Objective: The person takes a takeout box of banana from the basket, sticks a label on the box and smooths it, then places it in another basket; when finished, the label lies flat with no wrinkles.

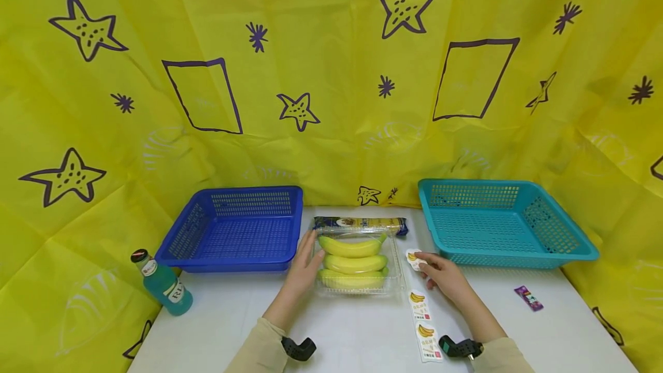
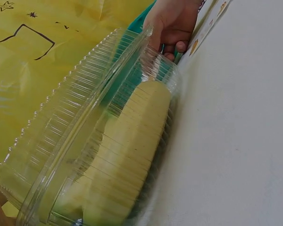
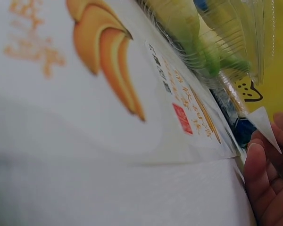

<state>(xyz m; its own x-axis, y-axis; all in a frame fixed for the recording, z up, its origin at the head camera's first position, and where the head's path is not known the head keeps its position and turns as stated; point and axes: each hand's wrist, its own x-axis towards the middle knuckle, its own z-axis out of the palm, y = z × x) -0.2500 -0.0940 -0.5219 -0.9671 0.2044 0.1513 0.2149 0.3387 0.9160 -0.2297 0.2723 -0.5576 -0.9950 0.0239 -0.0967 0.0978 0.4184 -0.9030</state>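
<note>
Glossy banana sticker strip is lying on white table, right hand pinching its end; left hand is pressing, fingers straight, against ribbed clear banana clamshell; starred yellow cloth is hanging behind.

Blue basket sitting at back left of the white table; teal basket sitting at back right. Teal bottle leaning near the left edge. Small purple packet lying right. Dark snack packet lying between baskets. Yellow star-printed cloth hanging behind.

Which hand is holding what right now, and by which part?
The right hand pinches the far end of the banana sticker strip. The left hand rests open against the left side of the clear banana box, gripping nothing.
</note>
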